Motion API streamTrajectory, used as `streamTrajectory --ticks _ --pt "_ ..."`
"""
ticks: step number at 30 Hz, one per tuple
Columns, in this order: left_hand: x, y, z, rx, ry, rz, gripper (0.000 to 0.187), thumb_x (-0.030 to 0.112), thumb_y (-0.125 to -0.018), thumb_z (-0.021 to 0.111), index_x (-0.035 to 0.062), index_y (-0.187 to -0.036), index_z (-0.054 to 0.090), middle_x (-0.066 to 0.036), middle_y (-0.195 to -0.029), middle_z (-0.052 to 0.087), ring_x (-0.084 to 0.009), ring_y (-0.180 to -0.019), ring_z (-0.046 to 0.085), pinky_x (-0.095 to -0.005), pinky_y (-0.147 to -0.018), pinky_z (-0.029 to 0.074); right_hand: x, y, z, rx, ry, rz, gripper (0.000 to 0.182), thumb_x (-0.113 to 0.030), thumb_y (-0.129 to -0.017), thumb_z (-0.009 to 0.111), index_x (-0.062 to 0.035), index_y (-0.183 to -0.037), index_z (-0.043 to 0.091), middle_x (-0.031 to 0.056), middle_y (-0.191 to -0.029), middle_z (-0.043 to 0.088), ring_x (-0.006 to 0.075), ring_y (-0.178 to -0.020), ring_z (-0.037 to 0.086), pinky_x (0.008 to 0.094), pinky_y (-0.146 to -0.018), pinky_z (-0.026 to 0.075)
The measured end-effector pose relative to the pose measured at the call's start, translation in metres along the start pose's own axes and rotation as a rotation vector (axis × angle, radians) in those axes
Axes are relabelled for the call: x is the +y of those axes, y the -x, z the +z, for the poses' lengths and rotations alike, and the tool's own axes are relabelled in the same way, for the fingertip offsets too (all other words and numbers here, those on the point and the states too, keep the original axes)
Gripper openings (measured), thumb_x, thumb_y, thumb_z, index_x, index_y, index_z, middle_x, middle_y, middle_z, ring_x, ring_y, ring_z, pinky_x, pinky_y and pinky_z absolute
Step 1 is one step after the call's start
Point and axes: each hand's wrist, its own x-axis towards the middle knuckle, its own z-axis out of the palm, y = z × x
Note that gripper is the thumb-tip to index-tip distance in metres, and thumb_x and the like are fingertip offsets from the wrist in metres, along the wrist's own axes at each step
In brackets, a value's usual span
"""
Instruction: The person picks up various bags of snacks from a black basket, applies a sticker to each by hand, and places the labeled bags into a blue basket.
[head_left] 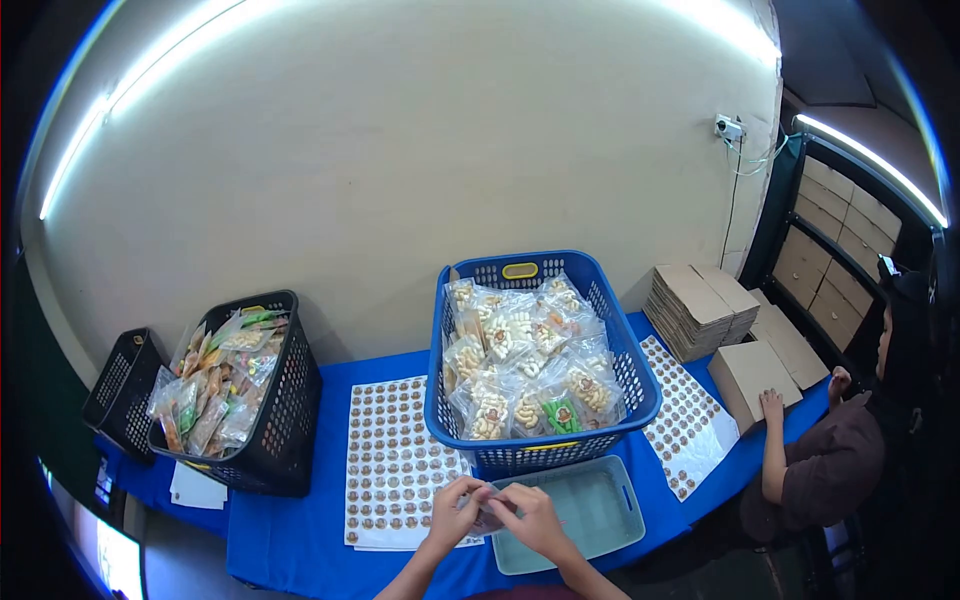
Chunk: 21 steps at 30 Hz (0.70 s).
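My left hand [457,512] and my right hand [530,517] meet at the near edge of the table, fingers pinched together on a small clear plastic packet [488,521]. Its contents are mostly hidden by my fingers. Under my right hand lies a shallow grey-green tray [590,510]. To the left, beside my left hand, sheets of round brown stickers [395,470] lie flat. Just beyond my hands stands a blue basket [640,385] heaped with clear packets [530,350] of pale snacks, one with green pieces, several bearing a round sticker.
A black basket [300,390] full of mixed packets stands at left, a smaller black basket [128,385] behind it. At right are another sticker sheet [690,420], stacked flat cardboard [695,310] and a box [750,380] touched by a co-worker's hand [772,405].
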Motion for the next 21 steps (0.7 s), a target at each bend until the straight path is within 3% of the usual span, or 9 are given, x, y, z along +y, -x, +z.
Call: streamTrajectory --ticks 5,8,13,14,16,17,18,20,21 --pt "0.004 -0.011 -0.027 0.297 -0.167 0.069 0.003 0.002 -0.074 0.061 0.0003 -0.075 0.059 -0.009 -0.071 0.059 -0.02 -0.067 0.057 -0.0289 -0.064 0.044 -0.026 -0.012 0.013 0.097 -0.243 0.015 0.01 -0.008 -0.075 0.064 0.0005 -0.073 0.059 0.0064 -0.063 0.051 0.0129 -0.054 0.049 0.0251 -0.049 0.038" --pt "0.016 -0.017 -0.043 0.515 -0.12 0.125 0.004 -0.002 -0.075 0.056 0.0008 -0.072 0.056 -0.009 -0.07 0.058 -0.0203 -0.066 0.055 -0.0293 -0.063 0.043 -0.042 -0.013 0.014 0.034 -0.298 0.028 0.011 -0.008 -0.076 0.064 0.0006 -0.073 0.059 0.0047 -0.063 0.051 0.011 -0.054 0.049 0.024 -0.049 0.038" --pt "0.003 -0.027 -0.061 0.841 -0.221 0.256 0.011 0.005 -0.08 0.056 -0.0002 -0.071 0.053 -0.005 -0.066 0.054 -0.0147 -0.063 0.049 -0.0254 -0.06 0.039 -0.031 -0.008 0.014 -0.023 -0.411 -0.062 0.007 -0.004 -0.075 0.064 0.0021 -0.075 0.06 0.0047 -0.066 0.053 0.0091 -0.056 0.05 0.0221 -0.052 0.04" --pt "0.009 -0.032 -0.075 0.892 -0.04 0.084 0.019 0.011 -0.086 0.053 -0.0005 -0.071 0.052 -0.001 -0.064 0.05 -0.0092 -0.062 0.045 -0.0218 -0.057 0.037 -0.024 -0.003 0.011 -0.027 -0.418 -0.04 0.006 -0.003 -0.075 0.063 0.002 -0.075 0.059 0.0045 -0.066 0.053 0.0093 -0.056 0.051 0.0221 -0.052 0.04" --pt "0.01 -0.034 -0.097 0.766 0.099 0.013 0.023 0.014 -0.09 0.05 -0.001 -0.073 0.052 0.002 -0.064 0.048 -0.005 -0.061 0.042 -0.0191 -0.054 0.034 -0.003 0.002 0.007 -0.035 -0.438 -0.003 0.005 -0.002 -0.076 0.062 0.0018 -0.074 0.059 0.0041 -0.065 0.054 0.0096 -0.056 0.051 0.022 -0.053 0.041" --pt "0.003 -0.035 -0.095 0.7 0.05 0.025 0.024 0.016 -0.09 0.05 -0.0021 -0.075 0.054 0.003 -0.065 0.05 -0.0036 -0.058 0.041 -0.0182 -0.052 0.034 0.007 0.004 0.003 -0.079 -0.379 -0.013 0.011 -0.002 -0.075 0.063 -0.0017 -0.086 0.062 0.0069 -0.083 0.056 0.0117 -0.065 0.054 0.023 -0.059 0.043" --pt "0.002 -0.034 -0.089 0.572 0.002 0.029 0.022 0.017 -0.09 0.051 -0.0021 -0.079 0.058 0.003 -0.066 0.051 -0.0035 -0.058 0.041 -0.0183 -0.052 0.034 0.004 0.002 -0.001 -0.049 -0.309 -0.057 0.017 -0.003 -0.075 0.064 -0.0039 -0.092 0.062 0.0077 -0.091 0.054 0.0133 -0.071 0.054 0.0239 -0.062 0.043" --pt "-0.007 -0.028 -0.067 0.348 0.125 -0.17 0.021 0.017 -0.089 0.052 -0.0011 -0.083 0.061 0.002 -0.068 0.053 -0.0032 -0.06 0.043 -0.018 -0.053 0.035 -0.005 -0.009 -0.014 0.012 -0.164 -0.149 0.029 -0.005 -0.074 0.065 -0.0083 -0.102 0.061 0.0094 -0.107 0.05 0.0166 -0.083 0.053 0.0258 -0.068 0.044" --pt "-0.01 -0.026 -0.053 0.24 0.159 -0.236 0.02 0.017 -0.088 0.053 -0.0005 -0.085 0.062 0.001 -0.069 0.055 -0.0038 -0.061 0.044 -0.0183 -0.054 0.036 -0.004 -0.01 -0.017 -0.057 -0.072 -0.211 0.042 -0.01 -0.072 0.068 -0.0176 -0.112 0.058 0.0096 -0.121 0.041 0.0215 -0.097 0.047 0.0331 -0.083 0.039"
